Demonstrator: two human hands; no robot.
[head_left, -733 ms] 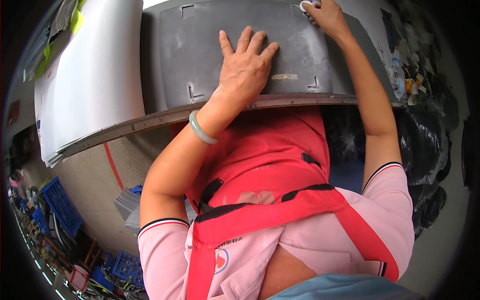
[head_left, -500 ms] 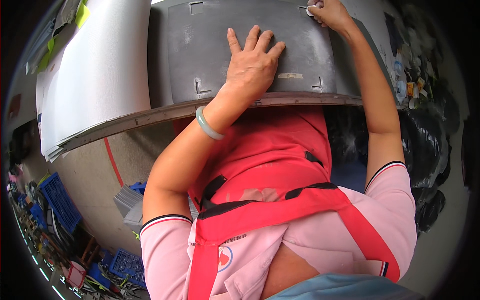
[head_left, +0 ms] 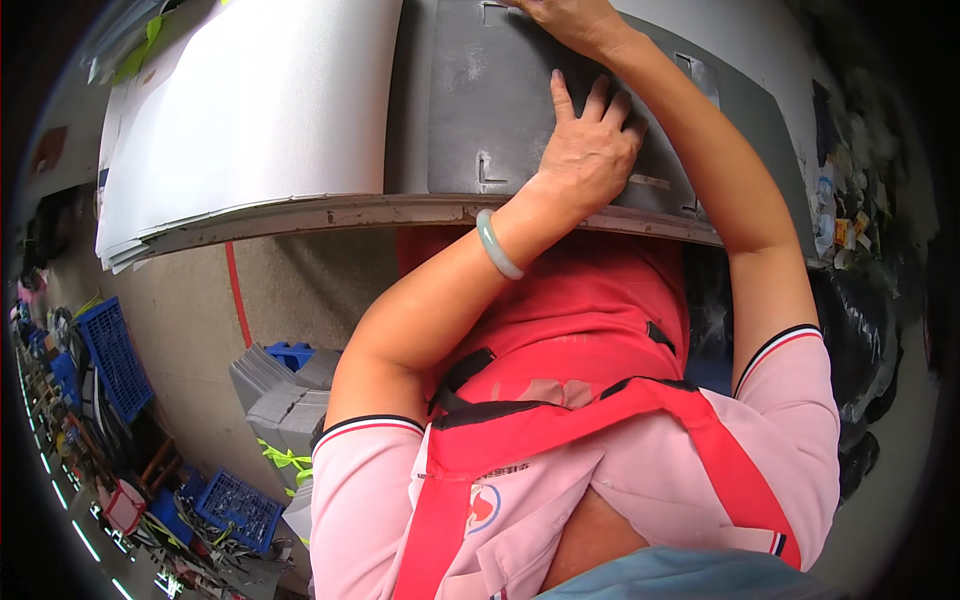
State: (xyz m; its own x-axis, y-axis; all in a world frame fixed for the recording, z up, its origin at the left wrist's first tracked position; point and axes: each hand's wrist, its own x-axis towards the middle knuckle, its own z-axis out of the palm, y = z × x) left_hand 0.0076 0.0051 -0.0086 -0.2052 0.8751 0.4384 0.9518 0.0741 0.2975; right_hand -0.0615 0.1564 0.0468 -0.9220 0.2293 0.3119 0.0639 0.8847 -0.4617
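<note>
Brownish along its worn front edge, a table (head_left: 330, 214) bears a stack of white sheets (head_left: 260, 110) and, to their right, a dark grey board (head_left: 470, 115) lying flat. The left hand (head_left: 592, 155) rests palm-down on the board, fingers spread. The right hand (head_left: 572, 18) is over its far part, fingertips partly out of view; whether they pinch anything, I cannot tell. A pale green bracelet (head_left: 496, 246) rings the left wrist.
</note>
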